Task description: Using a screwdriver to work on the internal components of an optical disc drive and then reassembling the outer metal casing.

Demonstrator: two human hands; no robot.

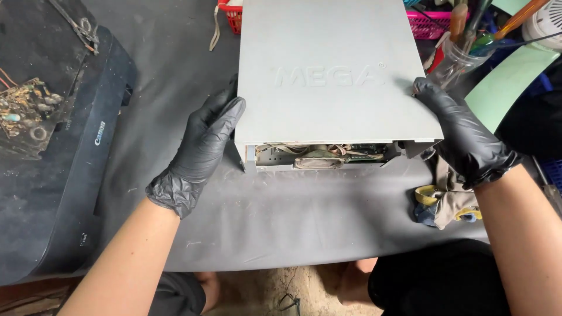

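A flat grey metal box (328,76), a device casing with raised lettering on its lid, lies on the dark grey mat (281,205). Its near end is open, showing ribbon cables and a circuit board (322,155) inside. My left hand (202,149), in a black glove, presses flat against the casing's left side. On the right edge of the lid, my right hand (459,137), also in a black glove, grips the casing.
A black printer (64,175) sits at the left with a bare circuit board (23,108) on top. A crumpled cloth glove (445,202) lies by my right wrist. Red (231,16) and pink baskets (430,23) and a jar of tools (462,50) stand behind.
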